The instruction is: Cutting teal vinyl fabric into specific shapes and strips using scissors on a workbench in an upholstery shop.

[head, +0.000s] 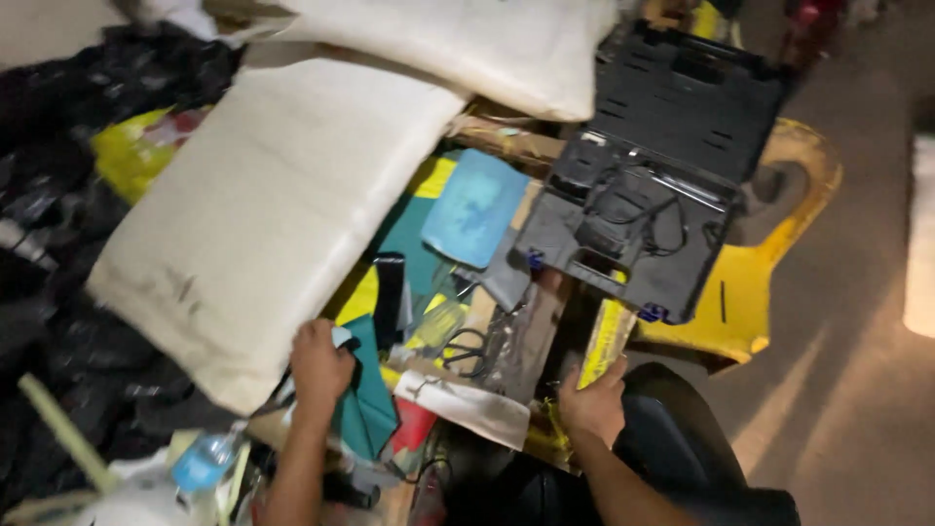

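Observation:
My left hand (319, 365) is closed on a teal cloth piece (368, 404) at the front of a cluttered pile, just below a large cream sack (263, 214). My right hand (592, 399) rests near the lower end of a yellow strip (606, 343) at the pile's right edge; its fingers are curled, and whether it grips the strip is unclear. Between my hands lie black scissors (475, 351), a white cloth piece (466, 407) and yellow and teal scraps.
An open black tool case (654, 166) with cords inside sits on a yellow pallet jack (779, 244). A light blue sheet (475, 206) lies beside it. A second cream sack (487, 44) lies behind. Black plastic bags (58, 321) are at left, a water bottle (203, 463) at lower left.

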